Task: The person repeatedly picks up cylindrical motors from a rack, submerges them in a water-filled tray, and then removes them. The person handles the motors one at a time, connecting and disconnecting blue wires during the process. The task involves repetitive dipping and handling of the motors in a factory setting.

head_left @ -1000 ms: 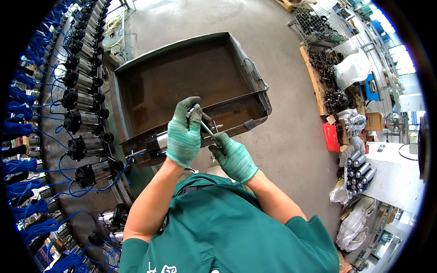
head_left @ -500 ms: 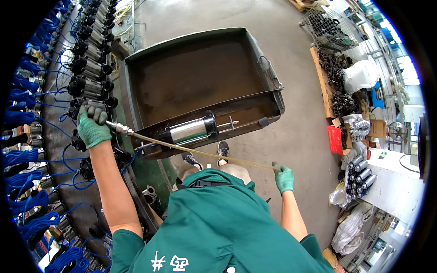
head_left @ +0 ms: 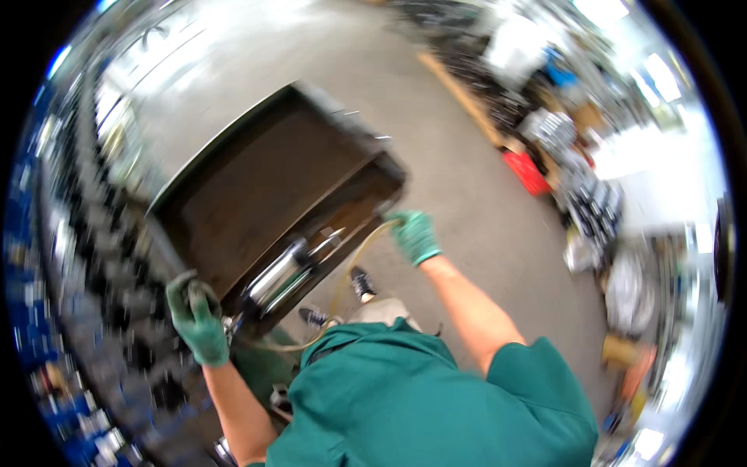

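Hose [head_left: 365,244] slack between your hands: snagging is the main risk

At the left, the dark units [head_left: 169,391] stand close to your left hand [head_left: 198,317]; they are blurred, but a wide swing of your arm could knock one. That hand's fingers are curled at the tray's near left corner. You cannot tell from this view whether they grip anything, so a loose end there could drop.

Just right of that hand a metal fitting [head_left: 228,324] shows, blurred, with the hose running up to it. If the join is weak, a hard tug from the right might pull it off.

In the tray [head_left: 249,179], the cylinder [head_left: 278,276] lies along the near side, its rod [head_left: 327,242] and crossbar pointing right and far. The hose sags on the near side of these, between tray and waist. Lifted carelessly, its slack could catch the crossbar and drag the cylinder askew.

Below the slack are your shoes [head_left: 361,284]. Should the loop fall to the floor [head_left: 467,257], you might step on it or trip.

Farther right, your right hand [head_left: 416,236] is closed around the hose near the tray's right corner. A slick glove or sudden pull could let it slide through.
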The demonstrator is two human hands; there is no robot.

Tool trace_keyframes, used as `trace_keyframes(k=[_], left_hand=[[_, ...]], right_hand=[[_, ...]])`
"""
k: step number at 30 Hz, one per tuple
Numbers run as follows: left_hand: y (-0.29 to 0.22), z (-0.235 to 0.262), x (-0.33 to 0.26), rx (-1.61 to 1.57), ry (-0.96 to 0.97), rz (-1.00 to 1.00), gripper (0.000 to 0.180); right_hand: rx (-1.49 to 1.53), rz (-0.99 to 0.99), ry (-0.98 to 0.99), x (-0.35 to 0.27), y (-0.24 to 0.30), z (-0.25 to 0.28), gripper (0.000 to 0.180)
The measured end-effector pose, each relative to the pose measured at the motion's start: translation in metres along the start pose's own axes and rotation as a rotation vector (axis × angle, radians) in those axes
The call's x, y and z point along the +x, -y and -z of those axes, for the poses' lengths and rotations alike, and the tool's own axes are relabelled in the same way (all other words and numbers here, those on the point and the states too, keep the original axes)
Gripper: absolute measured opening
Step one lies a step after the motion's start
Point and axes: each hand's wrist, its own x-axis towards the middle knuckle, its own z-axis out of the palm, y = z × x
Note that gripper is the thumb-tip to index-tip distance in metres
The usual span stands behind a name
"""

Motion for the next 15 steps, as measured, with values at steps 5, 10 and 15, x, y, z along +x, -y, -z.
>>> trace_keyframes(k=[5,10,15], left_hand=[[0.017,-0.086,0.036,0.243,0.655,-0.148,0.037],[-0.003,-0.224,0.030,0.255,1.227,-0.488,0.045],[-0.035,-0.329,-0.050,0.520,1.667,-0.601,0.055]], right_hand=[[0.074,-0.396,-0.036,-0.055,-0.008,0.061,0.022],[-0.064,-0.567,-0.230,-0.093,-0.010,0.085,0.044],[-0.033,-0.715,-0.319,-0.146,-0.039,0.126,0.053]])
